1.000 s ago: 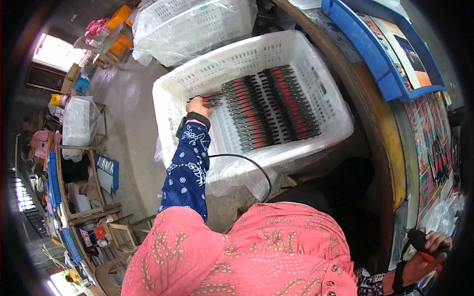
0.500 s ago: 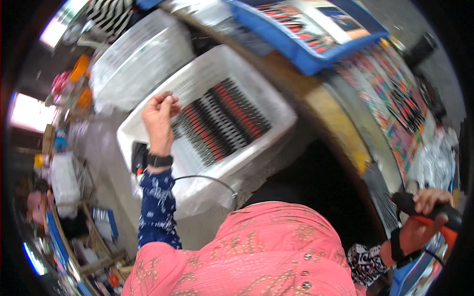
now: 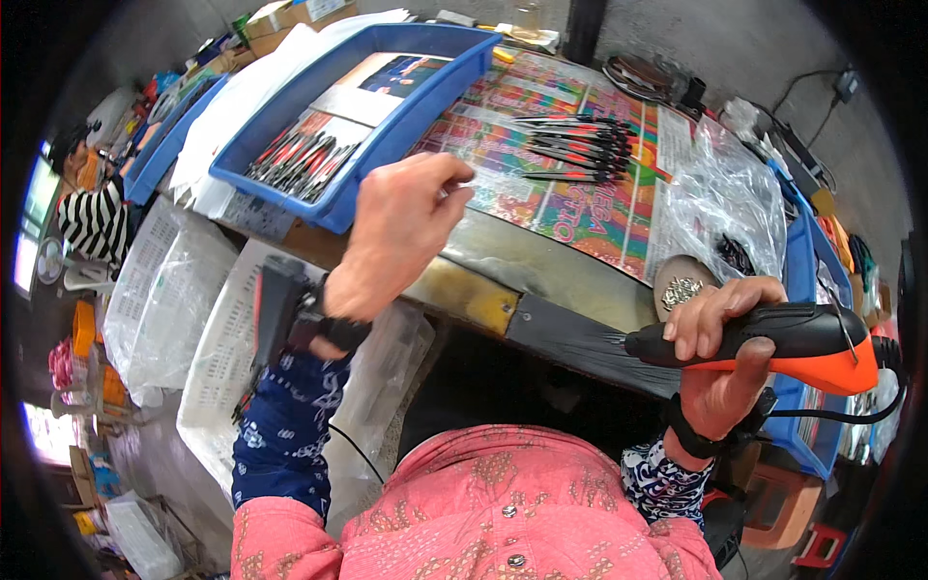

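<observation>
The left hand [image 3: 401, 227], fingers pinched on a thin part too small to identify, hovered over the table [image 3: 541, 261]; the right hand [image 3: 720, 358] gripped an orange-black power screwdriver [image 3: 773, 343] at four o'clock, apparently awaiting fastening.

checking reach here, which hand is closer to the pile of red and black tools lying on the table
Left. The left hand is raised beside the pile of red and black tools; the right hand grips the orange and black power tool at the table's near edge.

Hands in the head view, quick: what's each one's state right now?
Left hand: fingers pinched together above the table edge; whether they hold anything cannot be told.
Right hand: closed around a black-and-orange power tool.
</observation>
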A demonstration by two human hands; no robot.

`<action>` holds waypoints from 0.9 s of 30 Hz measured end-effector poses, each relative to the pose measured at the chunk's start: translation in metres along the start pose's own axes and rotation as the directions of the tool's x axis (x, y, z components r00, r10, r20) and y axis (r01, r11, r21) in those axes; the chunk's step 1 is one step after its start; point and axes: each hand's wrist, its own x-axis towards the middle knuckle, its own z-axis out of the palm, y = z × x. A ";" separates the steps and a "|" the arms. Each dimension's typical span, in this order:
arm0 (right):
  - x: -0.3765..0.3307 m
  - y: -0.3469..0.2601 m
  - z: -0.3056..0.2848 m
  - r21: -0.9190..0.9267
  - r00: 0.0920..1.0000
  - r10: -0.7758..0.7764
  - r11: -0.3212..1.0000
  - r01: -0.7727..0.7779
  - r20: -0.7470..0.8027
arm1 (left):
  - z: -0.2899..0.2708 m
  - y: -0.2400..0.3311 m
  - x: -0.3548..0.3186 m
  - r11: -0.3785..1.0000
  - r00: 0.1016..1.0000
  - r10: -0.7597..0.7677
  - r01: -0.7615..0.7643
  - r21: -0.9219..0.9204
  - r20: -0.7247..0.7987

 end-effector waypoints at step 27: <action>-0.001 -0.005 -0.035 0.030 0.999 0.005 1.000 -0.003 -0.049 | 0.160 0.001 0.073 0.919 0.966 0.227 -0.255 0.301 0.125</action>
